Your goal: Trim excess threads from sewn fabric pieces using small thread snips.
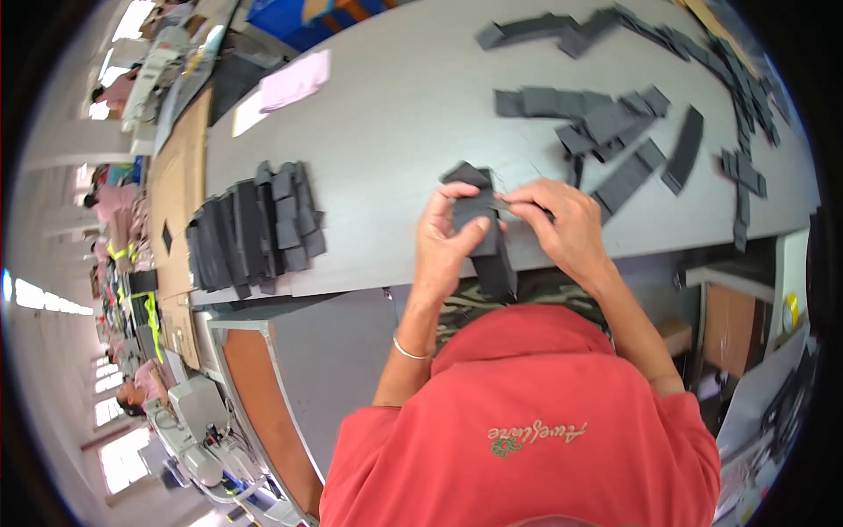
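Note:
Over the table's front edge, my left hand (445, 237) grips a dark grey fabric strap piece (474, 209), with the thumb on its face and the fingers behind. A black lower end of that piece hangs toward my lap. My right hand (562, 224) is closed around a slim small tool (502, 205) with a dark handle. Its tip meets the right edge of the strap piece; my fingers mostly cover it, so its exact kind is unclear. Fine loose threads (531, 169) stick up beside the right fingertips.
A row of stacked dark strap pieces (255, 228) lies at left on the grey table (386, 114). More strap pieces (606, 119) are scattered at right, a long chain (702, 57) behind them. Folded pink cloth (297, 81) lies far left. Sewing machines (198, 430) and co-workers are beyond.

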Demonstrator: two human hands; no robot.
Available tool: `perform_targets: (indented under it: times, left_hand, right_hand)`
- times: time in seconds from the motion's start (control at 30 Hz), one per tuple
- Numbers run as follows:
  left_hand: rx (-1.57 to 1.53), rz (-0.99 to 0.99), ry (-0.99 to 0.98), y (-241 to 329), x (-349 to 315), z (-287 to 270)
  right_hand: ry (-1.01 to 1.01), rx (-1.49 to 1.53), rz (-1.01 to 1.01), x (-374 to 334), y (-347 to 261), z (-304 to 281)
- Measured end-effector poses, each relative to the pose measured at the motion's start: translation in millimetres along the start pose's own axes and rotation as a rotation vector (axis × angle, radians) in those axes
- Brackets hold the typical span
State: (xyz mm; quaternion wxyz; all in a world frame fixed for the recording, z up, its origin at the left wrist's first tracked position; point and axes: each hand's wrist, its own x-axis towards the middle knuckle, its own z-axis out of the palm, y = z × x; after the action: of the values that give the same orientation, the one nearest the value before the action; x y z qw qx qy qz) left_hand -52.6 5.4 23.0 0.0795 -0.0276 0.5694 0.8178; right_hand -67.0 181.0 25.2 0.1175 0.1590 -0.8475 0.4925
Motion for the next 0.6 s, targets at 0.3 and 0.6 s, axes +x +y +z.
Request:
perform_targets:
  times: [0.3, 0.6]
  left_hand:
    - [0.045, 0.001, -0.09, -12, 2, 0]
    - [0.578, 0.041, -0.205, 17, -8, 27]
  right_hand:
    - [-0.027, 0.398, 0.283, -1, 3, -5]
    - [0.089, 0.481, 0.226, 12, 9, -15]
